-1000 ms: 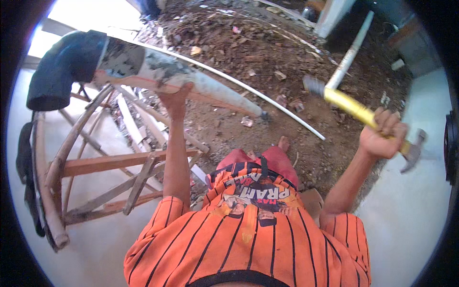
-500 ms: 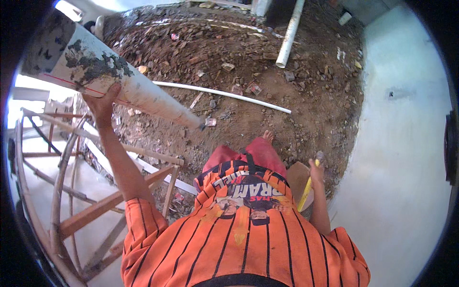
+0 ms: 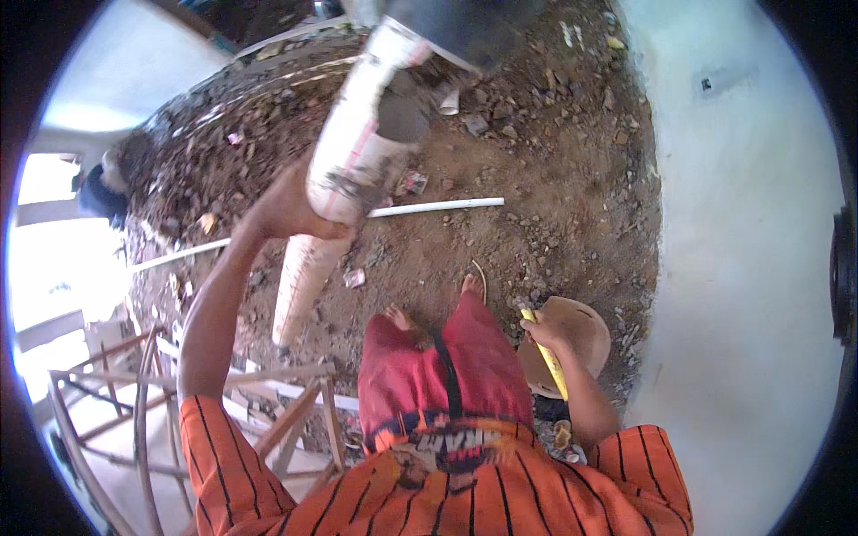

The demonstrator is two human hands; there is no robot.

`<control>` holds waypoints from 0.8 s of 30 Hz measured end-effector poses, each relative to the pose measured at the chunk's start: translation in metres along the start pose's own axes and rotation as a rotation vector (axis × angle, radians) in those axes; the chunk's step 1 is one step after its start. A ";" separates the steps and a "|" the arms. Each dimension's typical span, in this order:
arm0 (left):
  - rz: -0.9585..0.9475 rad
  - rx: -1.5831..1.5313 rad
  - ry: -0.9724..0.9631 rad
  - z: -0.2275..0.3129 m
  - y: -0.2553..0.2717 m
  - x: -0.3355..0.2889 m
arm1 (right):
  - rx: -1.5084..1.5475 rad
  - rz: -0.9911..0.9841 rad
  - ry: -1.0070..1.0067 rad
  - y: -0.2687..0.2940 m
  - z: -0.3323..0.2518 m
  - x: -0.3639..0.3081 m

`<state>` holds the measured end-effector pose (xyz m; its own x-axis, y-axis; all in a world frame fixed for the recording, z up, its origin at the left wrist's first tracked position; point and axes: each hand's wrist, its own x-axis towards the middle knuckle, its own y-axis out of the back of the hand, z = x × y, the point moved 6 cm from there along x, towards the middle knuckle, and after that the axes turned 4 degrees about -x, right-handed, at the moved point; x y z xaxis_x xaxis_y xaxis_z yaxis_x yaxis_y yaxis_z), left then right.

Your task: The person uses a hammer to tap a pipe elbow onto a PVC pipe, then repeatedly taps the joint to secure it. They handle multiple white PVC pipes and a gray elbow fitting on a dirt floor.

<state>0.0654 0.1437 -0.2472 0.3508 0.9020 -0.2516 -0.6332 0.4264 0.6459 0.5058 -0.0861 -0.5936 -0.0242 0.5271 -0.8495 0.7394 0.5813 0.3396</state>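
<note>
My left hand is wrapped round a large white plastic pipe with grey smears and a red line. The pipe is held up in the air and tilted, its far lower part pointing down toward the ground. An open side branch and a wide dark grey section show at its upper end. Low at my right side, my right hand is closed round a long yellow tool handle; I cannot tell the tool's kind. Beside that hand is a tan rounded seat-like thing.
A thin white pipe lies across the rubble-strewn dirt floor. At the lower left stands a wooden frame. A pale wall rises on the right. A dark shape like a person is at the far left.
My left hand has swung the large pipe to the right and turned it steeper, bringing its side branch into view. My right hand still grips the yellow handle. My view has shifted.
</note>
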 end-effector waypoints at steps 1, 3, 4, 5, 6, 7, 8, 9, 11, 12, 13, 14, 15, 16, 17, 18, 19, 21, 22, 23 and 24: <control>-0.071 0.009 -0.086 -0.009 -0.030 0.029 | 0.027 0.036 0.001 -0.001 0.002 0.023; -0.265 -0.052 -0.048 -0.063 -0.111 0.085 | -0.177 0.161 0.017 0.002 0.026 0.078; -0.356 -0.070 -0.012 -0.090 -0.152 0.108 | -0.398 0.240 0.047 0.005 0.039 0.110; -0.392 0.077 0.043 -0.128 -0.190 0.125 | -0.634 0.292 0.095 0.001 0.045 0.145; -0.442 0.218 0.074 -0.154 -0.228 0.145 | -0.565 0.336 0.094 0.001 0.059 0.172; -0.512 0.141 0.058 -0.171 -0.265 0.161 | -0.498 0.378 0.095 0.000 0.070 0.200; -0.586 0.064 0.046 -0.183 -0.301 0.175 | -0.428 0.418 0.096 -0.002 0.084 0.228; -0.606 -0.030 -0.010 -0.210 -0.340 0.190 | -0.386 0.393 0.042 -0.004 0.100 0.255; -0.880 -0.193 0.041 -0.265 -0.423 0.208 | -0.337 0.400 -0.033 -0.006 0.130 0.295; -0.798 -0.157 0.020 -0.296 -0.450 0.220 | -0.333 0.430 -0.046 -0.007 0.131 0.309; -0.712 -0.123 0.004 -0.327 -0.475 0.228 | -0.366 0.506 -0.022 -0.005 0.130 0.315; -0.623 -0.092 -0.012 -0.352 -0.497 0.234 | -0.401 0.583 0.003 -0.002 0.120 0.313; -0.677 0.057 0.054 -0.353 -0.506 0.237 | -0.280 0.535 -0.177 0.002 0.122 0.305; -0.625 0.070 0.067 -0.363 -0.511 0.241 | -0.264 0.651 -0.078 0.011 0.101 0.297; -0.573 0.084 0.104 -0.381 -0.513 0.239 | -0.246 0.745 0.034 0.011 0.084 0.301; -0.538 0.109 0.114 -0.380 -0.512 0.238 | -0.189 0.832 0.125 0.020 0.093 0.312; -0.517 0.213 0.052 -0.379 -0.506 0.233 | -0.133 0.917 0.218 0.038 0.099 0.327; -0.433 0.272 -0.012 -0.412 -0.491 0.213 | -0.001 0.925 0.397 0.073 0.071 0.351; -0.379 0.298 -0.057 -0.417 -0.474 0.205 | -0.056 1.022 0.464 0.099 0.050 0.349; -0.414 0.340 -0.045 -0.429 -0.468 0.191 | -0.113 1.107 0.547 0.118 0.024 0.351; -0.454 0.381 -0.031 -0.441 -0.466 0.174 | -0.167 1.130 0.563 0.134 0.002 0.352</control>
<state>0.1173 0.1315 -0.9095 0.5524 0.6303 -0.5456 -0.1246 0.7096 0.6935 0.5984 0.1761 -0.8480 0.2500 0.9431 0.2191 0.4422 -0.3125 0.8407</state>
